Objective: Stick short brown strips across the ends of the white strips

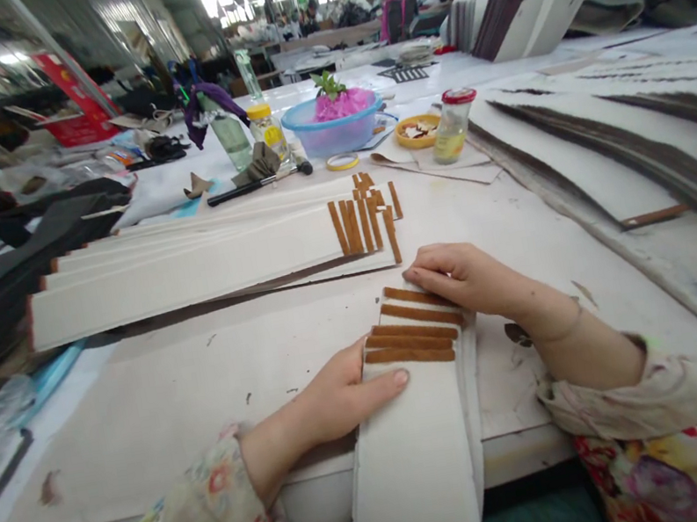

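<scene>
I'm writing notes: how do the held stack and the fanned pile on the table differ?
The held stack is gripped by the left hand; the fanned pile rests on the table. The held stack points toward the camera, the fanned pile sideways. Both are pale with brown strips.

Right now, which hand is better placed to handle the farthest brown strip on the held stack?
Probably the right hand: it is curled beside the farthest brown strip. The left hand is by the nearer strips, gripping the pale stack with its thumb on top.
</scene>
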`<state>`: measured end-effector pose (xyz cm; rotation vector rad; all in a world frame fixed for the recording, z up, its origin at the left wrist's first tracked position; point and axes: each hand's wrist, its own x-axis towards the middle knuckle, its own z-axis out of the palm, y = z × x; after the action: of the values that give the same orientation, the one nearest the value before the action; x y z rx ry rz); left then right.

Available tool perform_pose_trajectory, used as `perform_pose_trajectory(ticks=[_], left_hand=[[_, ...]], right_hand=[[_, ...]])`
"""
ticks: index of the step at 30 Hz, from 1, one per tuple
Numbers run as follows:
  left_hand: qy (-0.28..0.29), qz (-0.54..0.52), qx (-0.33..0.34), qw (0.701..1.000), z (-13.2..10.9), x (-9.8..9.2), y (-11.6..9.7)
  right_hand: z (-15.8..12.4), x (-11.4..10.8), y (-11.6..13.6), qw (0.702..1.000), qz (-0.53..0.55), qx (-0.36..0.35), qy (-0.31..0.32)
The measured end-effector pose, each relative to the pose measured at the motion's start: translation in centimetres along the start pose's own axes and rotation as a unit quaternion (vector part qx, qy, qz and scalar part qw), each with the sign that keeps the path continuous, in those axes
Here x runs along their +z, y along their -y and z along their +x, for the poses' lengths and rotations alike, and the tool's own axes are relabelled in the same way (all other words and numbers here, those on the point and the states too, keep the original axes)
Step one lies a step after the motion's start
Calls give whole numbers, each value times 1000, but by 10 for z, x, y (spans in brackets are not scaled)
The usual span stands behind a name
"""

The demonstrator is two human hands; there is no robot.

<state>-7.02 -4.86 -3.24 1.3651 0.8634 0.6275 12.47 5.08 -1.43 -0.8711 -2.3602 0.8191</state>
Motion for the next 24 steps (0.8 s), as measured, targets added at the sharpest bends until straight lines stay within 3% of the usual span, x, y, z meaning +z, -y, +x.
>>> perform_pose_trajectory(ticks=[4,6,9,16,24], left_hand=[[-2,-13,-1,1000,0,0,1],[2,-19,-1,1000,0,0,2],[4,-21,-2,1000,0,-1,3],[1,-18,-8,1000,0,-2,3],[-3,12,-10,1000,3,2,2]], right_hand=[[-3,-4,-3,986,121,109,34],[-5,-9,-4,975,168,131,66],[-6,-13,-4,975,171,115,84],[-3,-6,-5,1000,-21,0,6],[3,0,5,998,-51,-36,2]])
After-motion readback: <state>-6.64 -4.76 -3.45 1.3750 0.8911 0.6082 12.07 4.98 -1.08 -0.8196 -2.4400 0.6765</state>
